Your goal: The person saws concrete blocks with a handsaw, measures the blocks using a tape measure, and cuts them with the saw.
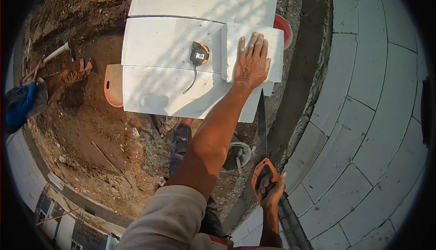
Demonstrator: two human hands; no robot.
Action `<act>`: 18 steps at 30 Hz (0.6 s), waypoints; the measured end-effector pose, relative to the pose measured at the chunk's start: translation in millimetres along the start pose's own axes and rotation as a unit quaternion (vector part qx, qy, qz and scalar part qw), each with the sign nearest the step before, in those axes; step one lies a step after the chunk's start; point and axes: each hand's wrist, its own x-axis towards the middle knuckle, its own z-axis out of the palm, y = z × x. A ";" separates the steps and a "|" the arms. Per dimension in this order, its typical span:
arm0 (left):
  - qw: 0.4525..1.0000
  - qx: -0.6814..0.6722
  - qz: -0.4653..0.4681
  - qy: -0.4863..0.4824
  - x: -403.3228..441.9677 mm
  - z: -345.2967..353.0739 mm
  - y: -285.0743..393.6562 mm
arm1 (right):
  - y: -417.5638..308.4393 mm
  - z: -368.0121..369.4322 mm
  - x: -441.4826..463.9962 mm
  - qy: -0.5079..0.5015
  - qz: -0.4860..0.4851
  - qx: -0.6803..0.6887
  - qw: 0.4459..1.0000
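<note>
My left hand (pixel 252 63) lies flat, fingers spread, on a small white block (pixel 276 45) that rests on larger white blocks (pixel 154 41). At the lower right my right hand (pixel 271 191) is wrapped round the orange and black handle of a hand saw (pixel 262 127). The saw's dark blade points up to the near edge of the small block; where its tip meets the block is hidden. A black and orange tape measure (pixel 200 54) sits left of my left hand, its strip trailing out a little.
A light block wall (pixel 345 113) curves along the right. Beneath the blocks stands a bucket (pixel 240 152). An orange tub (pixel 113 86) shows at the left and a red one (pixel 284 29) at the right. Another person (pixel 27 97) with a pole is on the soil at far left.
</note>
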 end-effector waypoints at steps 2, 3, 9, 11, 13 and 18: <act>1.000 -0.019 0.012 -0.003 -6.1 -6.0 -6.2 | -7.0 7.6 -9.4 -0.014 0.110 0.035 0.993; 0.999 -0.037 0.031 -0.011 -10.5 -9.4 -8.9 | -8.2 14.3 -13.7 0.040 0.150 0.034 0.987; 0.964 -0.265 0.008 -0.010 -44.6 -27.5 -24.0 | 14.0 -1.2 -22.5 -0.063 0.290 0.228 0.927; 0.973 -0.229 -0.016 0.027 -20.0 -53.6 -41.8 | 28.6 -10.7 -31.7 -0.128 0.305 0.321 0.888; 0.980 -0.193 -0.051 0.005 28.6 -62.9 -66.2 | 27.3 -10.8 -46.2 -0.093 0.286 0.297 0.906; 0.929 -0.056 -0.013 -0.365 125.4 -52.4 -92.6 | 15.1 38.7 -84.3 -0.044 0.168 0.209 0.962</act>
